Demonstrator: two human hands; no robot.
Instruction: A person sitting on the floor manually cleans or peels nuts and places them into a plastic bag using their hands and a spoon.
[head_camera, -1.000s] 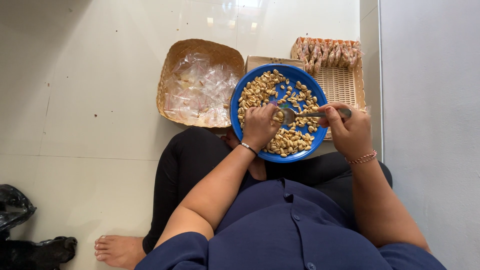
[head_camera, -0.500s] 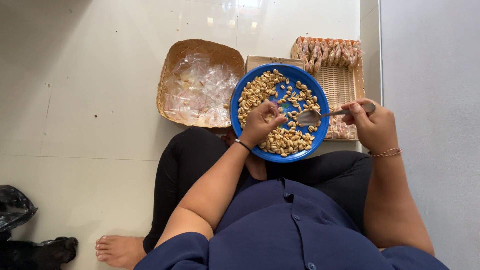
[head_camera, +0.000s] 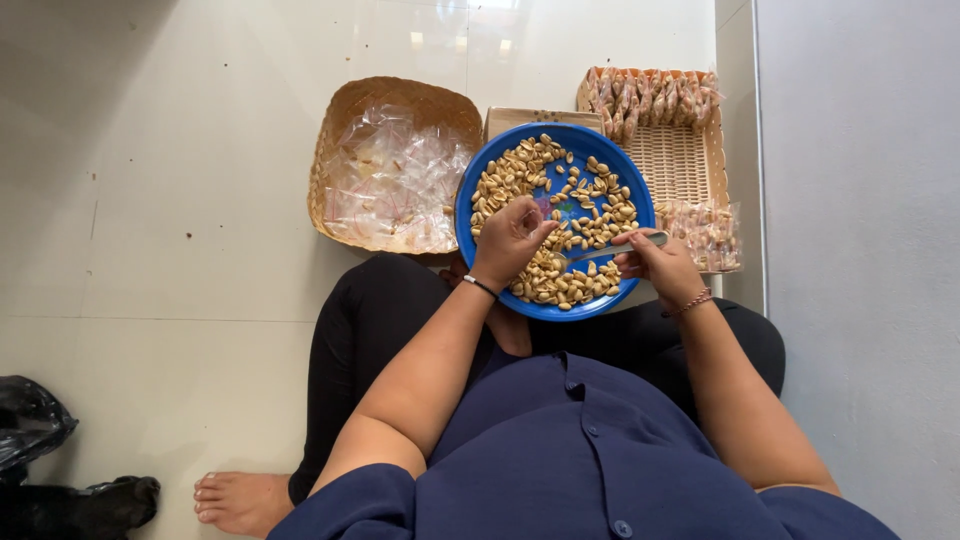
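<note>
Your right hand (head_camera: 662, 268) grips the spoon (head_camera: 606, 251), handle running 3-to-9 o'clock, bowl end at the peanuts (head_camera: 600, 205). Your left hand (head_camera: 510, 240) is pinched closed over the blue plate (head_camera: 480, 190) on your lap, at 9 o'clock of the spoon tip, nearer the nuts.

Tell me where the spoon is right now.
In the head view, the spoon is in the right hand, lying over the peanuts on the near right side of the blue plate, bowl toward the left hand.
</note>
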